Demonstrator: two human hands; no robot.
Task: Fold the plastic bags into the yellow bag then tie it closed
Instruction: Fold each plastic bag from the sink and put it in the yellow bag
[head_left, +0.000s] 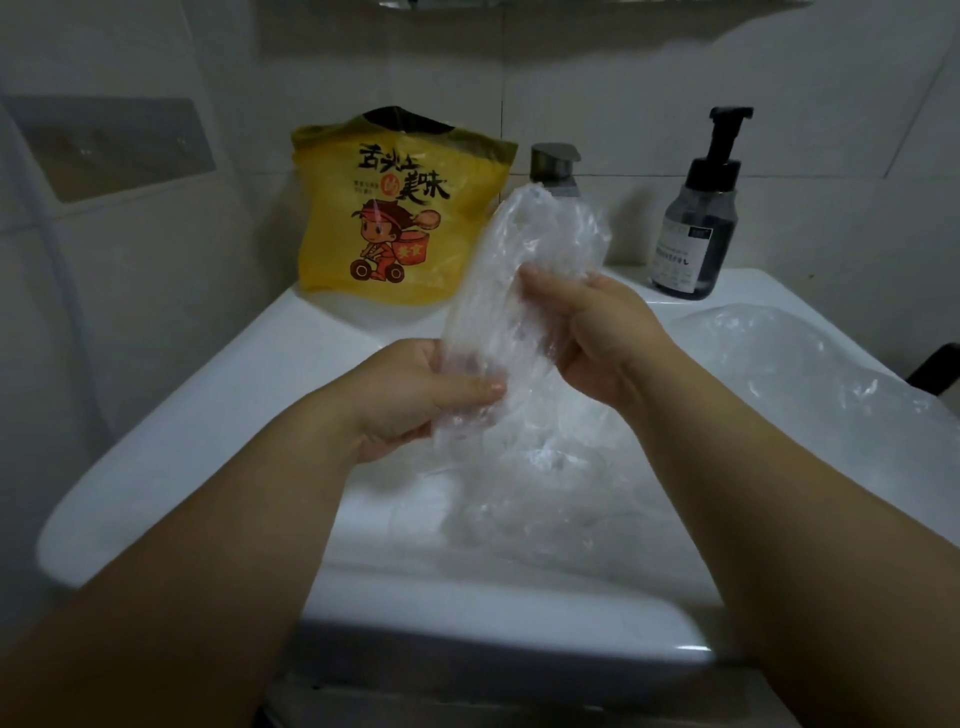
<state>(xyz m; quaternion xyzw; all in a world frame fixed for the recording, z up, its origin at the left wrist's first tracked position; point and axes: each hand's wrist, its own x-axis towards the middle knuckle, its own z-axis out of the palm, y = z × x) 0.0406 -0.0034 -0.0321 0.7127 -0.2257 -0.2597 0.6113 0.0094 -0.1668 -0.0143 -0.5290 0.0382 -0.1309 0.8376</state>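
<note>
A yellow bag (395, 218) with a cartoon figure and dark lettering stands upright on the back left corner of the white sink, its mouth open at the top. Above the basin I hold a clear plastic bag (524, 270) gathered into a long strip that slants up to the right. My left hand (415, 400) grips its lower end, thumb across the front. My right hand (587, 332) grips the strip higher up, fingers curled round it. More clear plastic bags (561, 483) lie crumpled in the basin under my hands.
The white sink (218, 415) fills the middle. A dark faucet (553, 166) stands at the back, partly hidden by the held bag. A dark pump bottle (698, 228) stands at the back right. Another clear plastic bag (810, 364) lies over the sink's right rim.
</note>
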